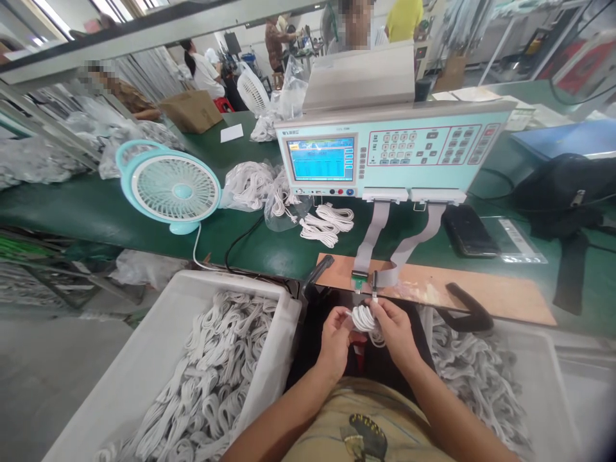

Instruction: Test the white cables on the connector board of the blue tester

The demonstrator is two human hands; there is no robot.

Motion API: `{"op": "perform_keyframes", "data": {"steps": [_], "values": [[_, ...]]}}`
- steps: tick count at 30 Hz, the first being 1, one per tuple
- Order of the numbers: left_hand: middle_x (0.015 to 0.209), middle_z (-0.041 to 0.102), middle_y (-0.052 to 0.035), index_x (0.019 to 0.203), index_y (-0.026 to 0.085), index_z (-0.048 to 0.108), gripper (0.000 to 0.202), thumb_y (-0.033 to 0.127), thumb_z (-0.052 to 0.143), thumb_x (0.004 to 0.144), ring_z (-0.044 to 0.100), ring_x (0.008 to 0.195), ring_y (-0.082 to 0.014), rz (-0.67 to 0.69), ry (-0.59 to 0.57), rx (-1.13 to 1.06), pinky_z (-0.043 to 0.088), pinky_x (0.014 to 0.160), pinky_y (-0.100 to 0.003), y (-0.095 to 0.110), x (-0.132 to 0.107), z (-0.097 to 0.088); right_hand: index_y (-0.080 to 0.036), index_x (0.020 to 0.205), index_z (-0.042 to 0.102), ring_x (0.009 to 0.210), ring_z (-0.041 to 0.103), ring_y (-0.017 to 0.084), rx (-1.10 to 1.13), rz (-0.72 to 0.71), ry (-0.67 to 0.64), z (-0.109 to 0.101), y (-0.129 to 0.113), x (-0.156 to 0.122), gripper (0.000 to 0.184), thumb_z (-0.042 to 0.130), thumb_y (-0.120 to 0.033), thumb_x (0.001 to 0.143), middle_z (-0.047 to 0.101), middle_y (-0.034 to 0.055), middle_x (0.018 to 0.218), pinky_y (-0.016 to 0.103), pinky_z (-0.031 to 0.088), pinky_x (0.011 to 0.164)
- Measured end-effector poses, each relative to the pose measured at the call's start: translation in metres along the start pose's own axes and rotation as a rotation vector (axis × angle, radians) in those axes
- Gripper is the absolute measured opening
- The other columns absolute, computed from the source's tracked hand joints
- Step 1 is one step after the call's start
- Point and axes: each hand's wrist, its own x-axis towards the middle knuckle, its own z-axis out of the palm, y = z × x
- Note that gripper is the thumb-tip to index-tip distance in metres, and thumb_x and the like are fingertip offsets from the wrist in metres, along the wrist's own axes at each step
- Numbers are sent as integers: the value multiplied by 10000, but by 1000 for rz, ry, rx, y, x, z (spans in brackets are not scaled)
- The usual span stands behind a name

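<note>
A coiled white cable [362, 318] hangs between my two hands at the front edge of the green table. My left hand [335, 330] is closed on the cable's left side, with a short white end at its fingertips. My right hand [391, 321] pinches the other end of the cable close to a small connector board [375, 287]; whether the plug is seated cannot be made out. Left of it sits a green circuit board [359, 283] with a small metal port. Grey ribbon cables [369, 237] run from both boards to a tester with a lit screen [321, 158].
Large white bins [180, 279] of bundled cables stand at lower left and right. A wooden board [433, 285] with black clamps [317, 274] lies along the table edge. Nearby are a fan [183, 191], loose cable bundles [327, 224] and a phone [469, 231]. Several people are behind.
</note>
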Motion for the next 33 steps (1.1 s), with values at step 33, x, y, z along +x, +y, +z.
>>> {"op": "perform_keyframes", "data": {"steps": [33], "values": [[643, 598, -9, 765, 122, 592, 301, 342, 737, 619, 568, 563, -118, 3, -259, 197, 494, 548, -250, 27, 15, 3, -153, 759, 679, 464, 492, 142, 287, 246, -132, -6, -6, 12, 306, 756, -414, 622, 616, 23, 592, 242, 378, 446]]}}
